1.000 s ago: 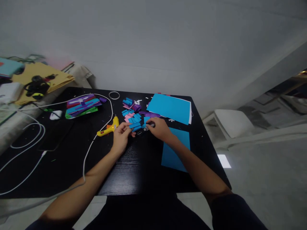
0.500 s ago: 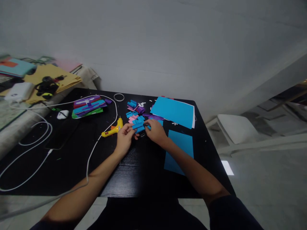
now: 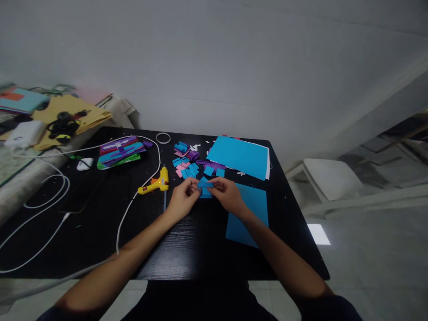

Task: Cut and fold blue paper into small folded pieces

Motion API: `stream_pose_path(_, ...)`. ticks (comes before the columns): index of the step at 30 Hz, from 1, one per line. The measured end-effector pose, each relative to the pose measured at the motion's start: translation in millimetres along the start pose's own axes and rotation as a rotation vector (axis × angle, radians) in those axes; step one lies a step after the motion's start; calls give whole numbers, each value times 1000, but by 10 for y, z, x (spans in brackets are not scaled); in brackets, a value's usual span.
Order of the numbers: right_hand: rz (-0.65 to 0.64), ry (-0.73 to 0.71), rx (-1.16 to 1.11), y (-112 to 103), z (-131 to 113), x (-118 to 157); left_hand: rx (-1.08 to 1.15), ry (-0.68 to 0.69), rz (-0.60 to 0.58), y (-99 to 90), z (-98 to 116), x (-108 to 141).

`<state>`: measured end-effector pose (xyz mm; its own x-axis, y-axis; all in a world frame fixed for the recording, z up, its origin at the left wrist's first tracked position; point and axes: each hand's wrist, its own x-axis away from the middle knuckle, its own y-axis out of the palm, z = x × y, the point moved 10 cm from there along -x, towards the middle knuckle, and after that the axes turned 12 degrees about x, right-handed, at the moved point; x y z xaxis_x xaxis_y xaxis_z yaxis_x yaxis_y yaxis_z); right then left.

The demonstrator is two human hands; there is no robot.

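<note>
Between both hands, over the middle of the black table (image 3: 180, 249), is a small piece of blue paper (image 3: 205, 187). My left hand (image 3: 184, 195) pinches its left end, and my right hand (image 3: 228, 194) grips the right end. Just beyond the hands lie small blue paper pieces (image 3: 190, 171) with pink ones (image 3: 180, 168) among them. A yellow glue gun (image 3: 156, 182) rests left of my left hand, its nozzle pointing away from me. Partly under my right forearm is a blue sheet (image 3: 249, 214).
A blue sheet on white paper (image 3: 239, 156) lies at the back right. Bundled coloured strips (image 3: 121, 151) sit at the left, near a white cable (image 3: 159, 154), a phone (image 3: 80, 191) and a white case (image 3: 84, 164). A white chair (image 3: 323, 178) stands to the right.
My right hand has moved slightly right and down, and the blue paper is now held between both hands' fingertips. More blue pieces beyond the hands are uncovered. The view has shifted slightly.
</note>
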<state>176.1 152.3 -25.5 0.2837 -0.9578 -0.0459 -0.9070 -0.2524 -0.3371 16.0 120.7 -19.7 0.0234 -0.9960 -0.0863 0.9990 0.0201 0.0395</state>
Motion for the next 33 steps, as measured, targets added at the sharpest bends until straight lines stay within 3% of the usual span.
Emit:
stream_pose_path(5, 7, 19, -51, 29, 34, -67, -135, 18, -31, -4, 72, -107)
stream_pose_path(9, 36, 44, -89, 15, 120, -124, -292, 41, -57, -33, 259, -319)
stream_pose_path(14, 74, 86, -119, -55, 235, -80, -577, 73, 240, -563, 696, -1039)
stream_pose_path(16, 67, 88, -127, -59, 235, -30, -699, 23, 301, -743, 751, -1376)
stream_pose_path(19, 58, 85, -141, -59, 205, 53, -863, -112, 296, -902, 640, -1773)
stream_pose_path(22, 48, 92, -172, -61, 193, 124, -998, -258, 219, -956, 404, -1997)
stream_pose_path(27, 31, 116, -209, -65, 221, 184, -1157, -472, 29, -930, 3, -2174)
stream_pose_path(33, 39, 139, -216, -75, 255, 206, -1197, -534, -123, -834, -160, -2325)
